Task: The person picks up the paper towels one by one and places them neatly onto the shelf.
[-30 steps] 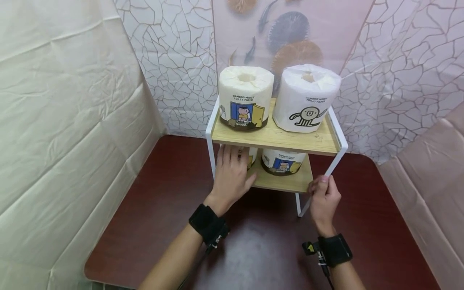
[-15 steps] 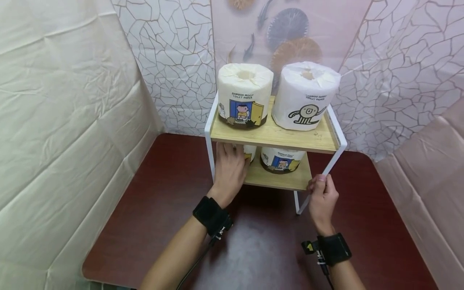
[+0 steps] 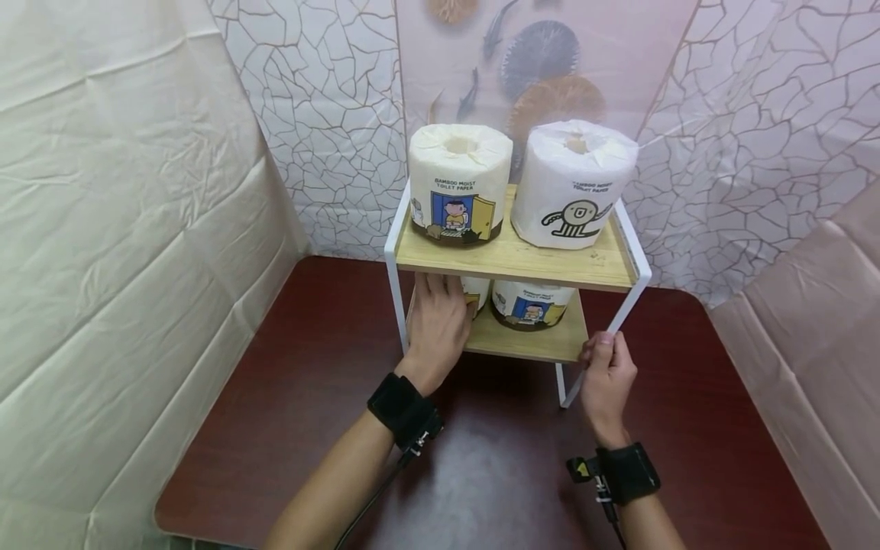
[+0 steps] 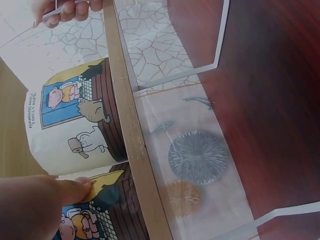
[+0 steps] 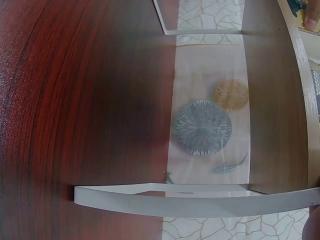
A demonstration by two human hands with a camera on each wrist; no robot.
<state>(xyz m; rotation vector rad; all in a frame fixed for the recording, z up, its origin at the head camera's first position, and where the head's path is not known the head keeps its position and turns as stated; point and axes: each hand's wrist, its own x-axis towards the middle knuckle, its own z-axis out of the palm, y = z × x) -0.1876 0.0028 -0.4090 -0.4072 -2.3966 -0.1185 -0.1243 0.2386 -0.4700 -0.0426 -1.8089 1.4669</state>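
Note:
My left hand [image 3: 438, 325] reaches under the top board and grips the left lower toilet paper roll [image 3: 476, 292], mostly hidden behind it. In the left wrist view the thumb [image 4: 75, 191] lies across that roll's printed front. Beside it on the lower board [image 3: 529, 345] stands a second roll [image 3: 531, 307] with the same cartoon wrapper. My right hand [image 3: 607, 374] holds the right white metal leg [image 3: 627, 309] of the two-tier rack. On the top board [image 3: 505, 263] stand two more rolls, a cream one [image 3: 459, 183] and a whiter one [image 3: 576, 187], both upright.
The rack stands on a dark red table [image 3: 275, 397] near the back wall. Beige cloth [image 3: 137, 267] hangs at the left, and a pinkish cloth side [image 3: 811, 336] rises at the right. The top board sits close above the lower rolls.
My left hand has shifted slightly left, and its thumb has drawn in against the lower left roll. The right hand keeps its hold on the leg. The camera view has shifted slightly.

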